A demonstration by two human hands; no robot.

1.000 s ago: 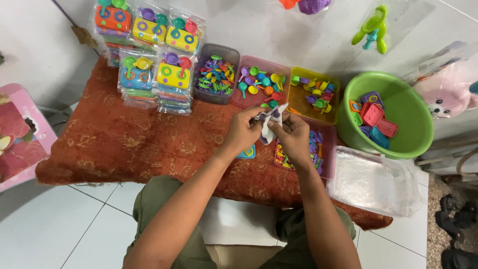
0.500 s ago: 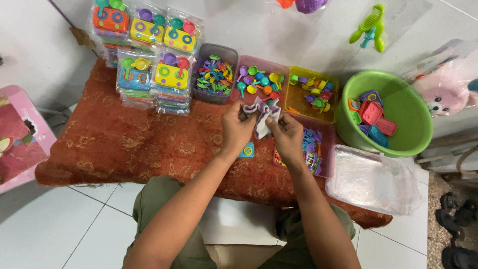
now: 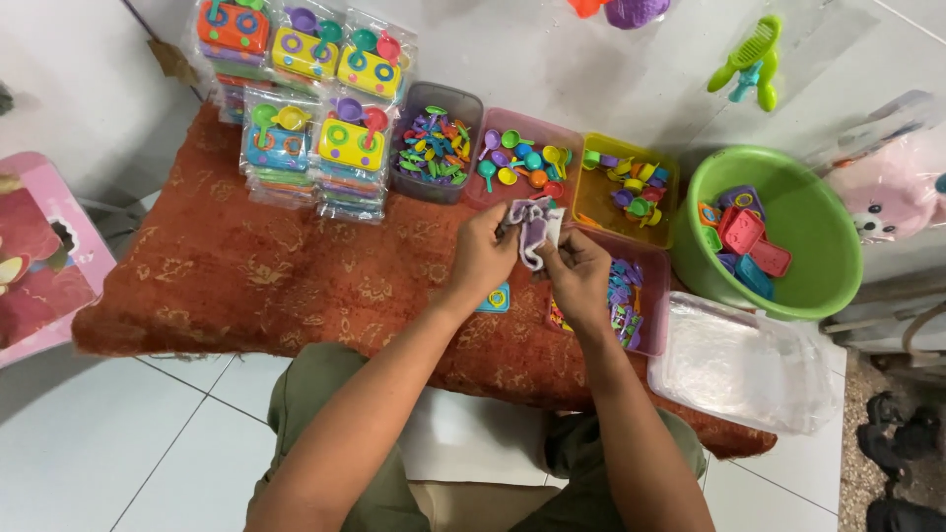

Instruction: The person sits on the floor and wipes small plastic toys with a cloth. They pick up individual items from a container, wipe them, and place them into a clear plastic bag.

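Observation:
Both my hands hold a small clear plastic bag (image 3: 537,229) with a purple toy piece inside, above the red patterned cloth (image 3: 246,286). My left hand (image 3: 483,254) grips its left edge and my right hand (image 3: 579,276) pinches its right side. A small blue toy piece (image 3: 495,299) lies on the cloth just under my left hand. Right behind the bag stand a pink tray (image 3: 524,163) of coloured toy spoons and a yellow tray (image 3: 631,189) of small toy cups.
Stacks of bagged toy sets (image 3: 315,118) sit at the back left beside a grey tray (image 3: 434,146) of small pieces. A green basin (image 3: 764,232) with toy stoves stands at right, a pile of clear bags (image 3: 744,365) in front of it. A pink stool (image 3: 44,256) is at far left.
My hands have lifted the small bag slightly away from me, toward the pink tray, and turned it between the fingers.

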